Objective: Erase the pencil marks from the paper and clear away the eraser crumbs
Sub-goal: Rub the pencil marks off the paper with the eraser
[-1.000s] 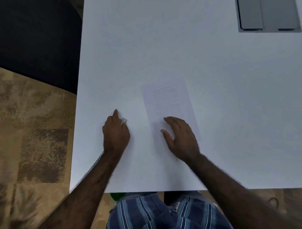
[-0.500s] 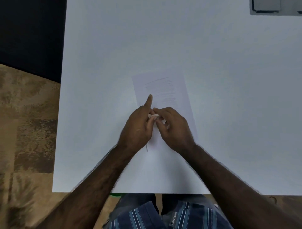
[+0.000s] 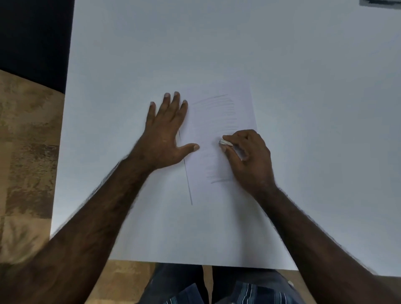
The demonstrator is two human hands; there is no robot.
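Observation:
A white sheet of paper (image 3: 219, 130) lies on the white table (image 3: 303, 108), covered with faint grey pencil marks (image 3: 214, 104) in rows. My left hand (image 3: 167, 132) lies flat with straight spread fingers on the paper's left edge, thumb out across the sheet. My right hand (image 3: 249, 156) pinches a small white eraser (image 3: 225, 142) between thumb and fingers, its tip down on the paper near the middle of the marks. No crumbs can be made out.
The table's left edge runs beside a dark surface (image 3: 32, 39) and patterned brown floor (image 3: 26, 152). A grey object (image 3: 379, 2) shows at the far right corner. My lap sits under the near edge.
The eraser passed from my left hand to my right hand. My left hand then spread flat on the paper's left edge, and my right hand brought the eraser down onto the marks.

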